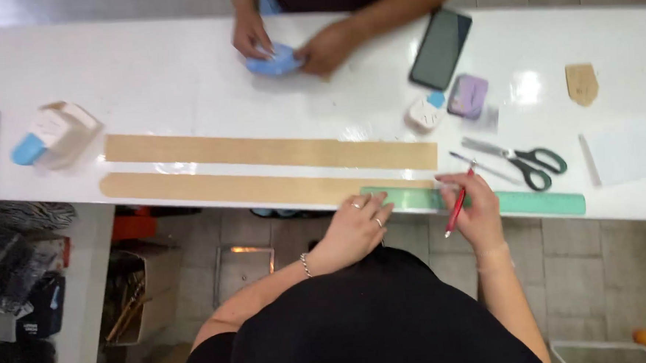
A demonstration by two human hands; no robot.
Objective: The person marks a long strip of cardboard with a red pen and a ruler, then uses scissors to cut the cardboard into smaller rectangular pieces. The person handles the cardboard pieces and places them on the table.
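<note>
Left hand [355,228] flat on green ruler [530,202] – long axis left-right, lower centre; right hand [478,209] pinches red pen [457,207].

Green-handled scissors [522,161] lie on the white desk [170,72]; a dark phone [440,48] sits up-left of them, a purple case [468,96] between them.

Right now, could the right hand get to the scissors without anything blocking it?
Probably yes. The right hand holds a red pen at the green ruler, and the scissors lie just beyond it on the white table, with only a thin pen-like tool between. It would likely need to drop the pen first.
</note>
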